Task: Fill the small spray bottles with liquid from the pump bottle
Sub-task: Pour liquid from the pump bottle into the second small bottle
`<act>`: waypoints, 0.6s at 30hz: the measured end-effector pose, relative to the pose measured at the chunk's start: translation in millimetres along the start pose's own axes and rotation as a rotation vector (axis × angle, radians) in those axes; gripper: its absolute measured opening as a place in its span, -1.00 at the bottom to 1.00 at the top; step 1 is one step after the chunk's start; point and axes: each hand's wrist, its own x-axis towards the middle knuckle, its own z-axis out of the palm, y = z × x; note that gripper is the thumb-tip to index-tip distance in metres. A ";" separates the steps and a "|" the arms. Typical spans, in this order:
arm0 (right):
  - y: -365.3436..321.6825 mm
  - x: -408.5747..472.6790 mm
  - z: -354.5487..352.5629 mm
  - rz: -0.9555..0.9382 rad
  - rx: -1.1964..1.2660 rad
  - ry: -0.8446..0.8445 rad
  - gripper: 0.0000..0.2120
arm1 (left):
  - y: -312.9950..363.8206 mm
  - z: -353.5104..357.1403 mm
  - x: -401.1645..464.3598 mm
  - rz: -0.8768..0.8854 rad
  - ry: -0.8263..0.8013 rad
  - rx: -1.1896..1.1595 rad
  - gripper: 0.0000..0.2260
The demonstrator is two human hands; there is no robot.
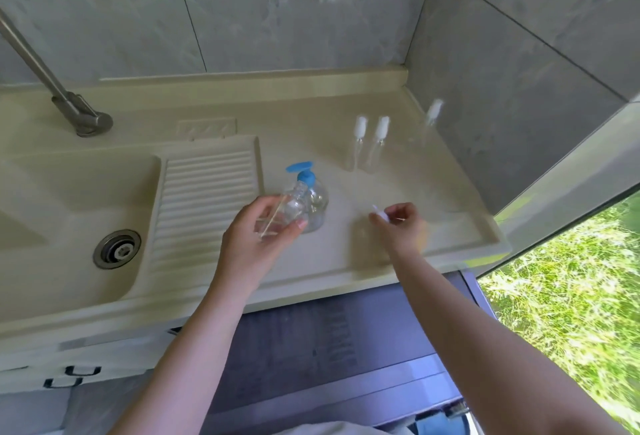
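Note:
A clear pump bottle (317,204) with a blue pump head (302,171) stands on the cream counter (346,254). My left hand (258,230) grips a small clear spray bottle (292,206) without its top, tilted, its neck near the pump. A thin tube runs across my left palm. My right hand (401,223) pinches a small white spray cap (380,213) just above the counter. Two small spray bottles (369,143) with white caps stand together farther back, and a third spray bottle (431,122) stands by the right wall.
A sink basin with a metal drain (117,249) and a ribbed washboard (207,199) lies to the left. A grey faucet (69,105) rises at the back left. Tiled walls close the back and right. A window edge shows greenery at the right.

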 end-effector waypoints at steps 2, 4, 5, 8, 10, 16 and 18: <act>7.6 -0.7 5.4 -0.017 -0.064 0.020 -0.86 | -1.7 1.1 0.9 0.000 -0.007 -0.001 -0.76; 12.2 1.0 9.3 -0.069 -0.117 0.018 -0.84 | -3.4 1.2 1.2 -0.011 -0.013 -0.005 -0.77; 14.9 3.1 11.1 -0.102 -0.138 0.011 -0.83 | -4.3 1.2 1.3 -0.019 -0.015 -0.008 -0.78; 18.1 7.9 15.5 -0.162 -0.207 -0.026 -0.84 | -5.3 1.0 2.9 -0.028 -0.015 -0.011 -0.80; 18.0 9.7 16.4 -0.178 -0.272 -0.038 -0.85 | -5.7 0.8 5.1 -0.028 -0.009 -0.006 -0.81; 13.6 9.5 16.8 -0.315 -0.388 -0.040 -0.66 | -9.5 -3.6 10.4 -0.019 0.044 -0.020 -0.77; -2.5 9.2 18.3 -0.422 -0.318 -0.040 -0.66 | -13.6 -5.8 13.6 -0.026 0.077 -0.040 -0.76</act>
